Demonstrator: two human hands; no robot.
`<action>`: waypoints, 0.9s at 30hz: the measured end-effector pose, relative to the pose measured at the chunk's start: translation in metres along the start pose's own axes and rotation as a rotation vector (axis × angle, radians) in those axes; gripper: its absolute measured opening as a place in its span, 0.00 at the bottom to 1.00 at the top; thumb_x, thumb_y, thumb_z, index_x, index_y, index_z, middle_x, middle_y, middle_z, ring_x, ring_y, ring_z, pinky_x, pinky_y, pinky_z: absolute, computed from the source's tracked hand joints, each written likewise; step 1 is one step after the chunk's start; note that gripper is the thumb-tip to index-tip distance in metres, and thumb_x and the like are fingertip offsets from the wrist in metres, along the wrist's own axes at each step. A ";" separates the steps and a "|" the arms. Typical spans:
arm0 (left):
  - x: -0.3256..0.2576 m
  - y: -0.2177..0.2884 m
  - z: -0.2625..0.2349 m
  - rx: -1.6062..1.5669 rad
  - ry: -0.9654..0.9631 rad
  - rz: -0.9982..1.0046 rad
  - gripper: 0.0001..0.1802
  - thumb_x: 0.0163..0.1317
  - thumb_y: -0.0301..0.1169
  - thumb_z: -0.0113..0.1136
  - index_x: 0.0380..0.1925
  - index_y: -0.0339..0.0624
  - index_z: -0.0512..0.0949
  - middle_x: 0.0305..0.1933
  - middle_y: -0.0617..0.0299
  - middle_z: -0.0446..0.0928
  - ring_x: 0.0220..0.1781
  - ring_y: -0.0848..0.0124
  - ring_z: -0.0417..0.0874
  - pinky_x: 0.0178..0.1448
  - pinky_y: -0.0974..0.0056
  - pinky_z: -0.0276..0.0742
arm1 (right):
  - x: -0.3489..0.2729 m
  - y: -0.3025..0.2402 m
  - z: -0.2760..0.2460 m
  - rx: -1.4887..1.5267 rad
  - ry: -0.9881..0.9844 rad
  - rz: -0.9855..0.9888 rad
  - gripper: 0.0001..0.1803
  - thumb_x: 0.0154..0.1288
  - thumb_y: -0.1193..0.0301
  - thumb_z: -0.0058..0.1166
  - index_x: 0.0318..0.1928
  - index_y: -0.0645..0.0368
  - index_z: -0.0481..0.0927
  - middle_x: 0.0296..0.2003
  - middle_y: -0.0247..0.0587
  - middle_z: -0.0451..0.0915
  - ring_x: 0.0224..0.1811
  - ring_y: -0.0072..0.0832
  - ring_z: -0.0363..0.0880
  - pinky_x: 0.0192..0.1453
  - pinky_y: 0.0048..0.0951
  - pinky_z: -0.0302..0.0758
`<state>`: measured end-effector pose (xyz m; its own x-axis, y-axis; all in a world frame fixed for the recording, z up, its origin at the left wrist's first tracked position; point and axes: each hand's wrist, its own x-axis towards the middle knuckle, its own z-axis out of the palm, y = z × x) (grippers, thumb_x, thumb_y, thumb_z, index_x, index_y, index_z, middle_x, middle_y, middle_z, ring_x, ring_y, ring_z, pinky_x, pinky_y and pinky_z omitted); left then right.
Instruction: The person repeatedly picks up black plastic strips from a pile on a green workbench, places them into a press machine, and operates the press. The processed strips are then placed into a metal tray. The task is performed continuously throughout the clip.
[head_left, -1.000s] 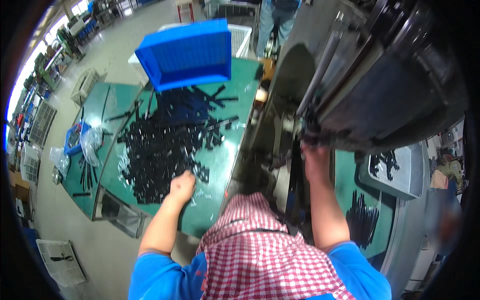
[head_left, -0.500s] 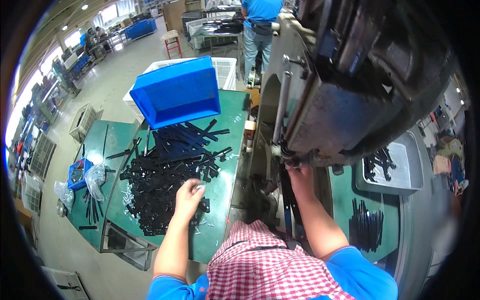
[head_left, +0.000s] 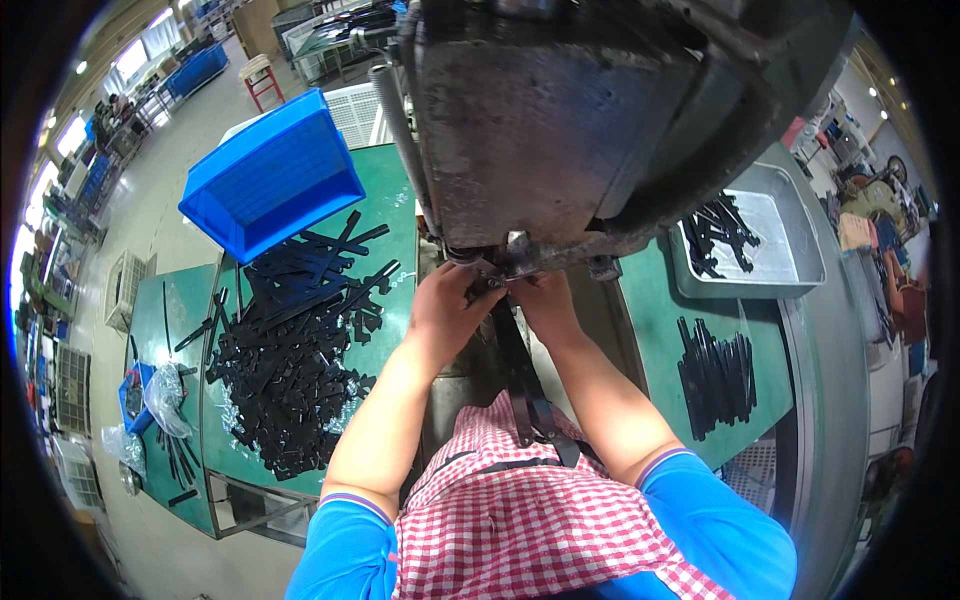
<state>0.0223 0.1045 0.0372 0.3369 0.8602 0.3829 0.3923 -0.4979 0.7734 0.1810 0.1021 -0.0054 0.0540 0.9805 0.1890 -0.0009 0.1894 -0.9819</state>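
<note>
Both of my hands are together under the head of a large, dark, worn machine [head_left: 540,150]. My left hand [head_left: 446,312] is closed, its fingertips pinched beside the machine's lower tool [head_left: 516,250]; what they pinch is too small and hidden to name. Close on its right, my right hand [head_left: 546,308] is closed around the upper end of a long black metal strip [head_left: 516,368]. That strip slopes down from the fingers toward my checked apron [head_left: 500,490]. The machine and my fingers hide the strip's upper tip.
Left, a green table [head_left: 385,225] bears a heap of black metal parts [head_left: 285,390], small shiny pieces and a tilted blue bin [head_left: 270,180]. Right, a grey tray [head_left: 775,240] holds black parts, with a row of black strips [head_left: 718,375] nearer me. Plastic bags [head_left: 165,400] lie far left.
My left hand has moved right from above the heap, where it pinched a small shiny piece, to the machine's tool beside my right hand. My view has shifted to the right.
</note>
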 end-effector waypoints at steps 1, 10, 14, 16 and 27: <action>0.001 0.001 0.003 0.080 -0.015 0.028 0.15 0.48 0.30 0.63 0.36 0.36 0.77 0.33 0.52 0.75 0.34 0.53 0.77 0.37 0.59 0.73 | 0.003 0.012 -0.004 -0.033 -0.007 0.026 0.11 0.58 0.74 0.51 0.41 0.64 0.76 0.34 0.35 0.79 0.37 0.17 0.73 0.40 0.23 0.69; -0.068 -0.027 0.045 -0.537 -0.302 -0.540 0.12 0.62 0.36 0.55 0.37 0.37 0.76 0.28 0.69 0.73 0.31 0.80 0.69 0.36 0.73 0.67 | 0.008 0.004 -0.006 -0.307 -0.039 0.056 0.17 0.59 0.66 0.53 0.47 0.60 0.75 0.41 0.36 0.79 0.45 0.27 0.75 0.53 0.30 0.67; -0.076 0.002 0.047 -0.987 -0.247 -0.715 0.14 0.61 0.38 0.57 0.35 0.35 0.76 0.28 0.66 0.76 0.30 0.80 0.73 0.34 0.73 0.69 | 0.010 -0.007 -0.006 -0.286 -0.118 0.052 0.17 0.59 0.64 0.53 0.46 0.59 0.75 0.43 0.38 0.79 0.46 0.29 0.75 0.52 0.30 0.68; -0.073 0.005 0.045 -1.003 -0.223 -0.727 0.14 0.60 0.38 0.58 0.31 0.36 0.76 0.25 0.67 0.75 0.26 0.80 0.72 0.31 0.74 0.68 | 0.009 0.008 -0.011 -0.263 -0.077 0.030 0.17 0.59 0.64 0.53 0.46 0.59 0.76 0.43 0.38 0.79 0.46 0.28 0.75 0.52 0.30 0.68; -0.089 0.006 0.034 -1.026 -0.153 -0.740 0.15 0.61 0.39 0.54 0.29 0.36 0.72 0.23 0.64 0.72 0.22 0.76 0.69 0.27 0.72 0.63 | 0.007 -0.009 -0.007 0.298 0.004 0.243 0.06 0.54 0.77 0.57 0.34 0.63 0.77 0.21 0.31 0.75 0.19 0.17 0.69 0.23 0.22 0.65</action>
<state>0.0234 0.0210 -0.0095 0.4436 0.8394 -0.3140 -0.2879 0.4652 0.8371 0.1883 0.1069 0.0042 0.0203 0.9986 -0.0492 -0.3040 -0.0407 -0.9518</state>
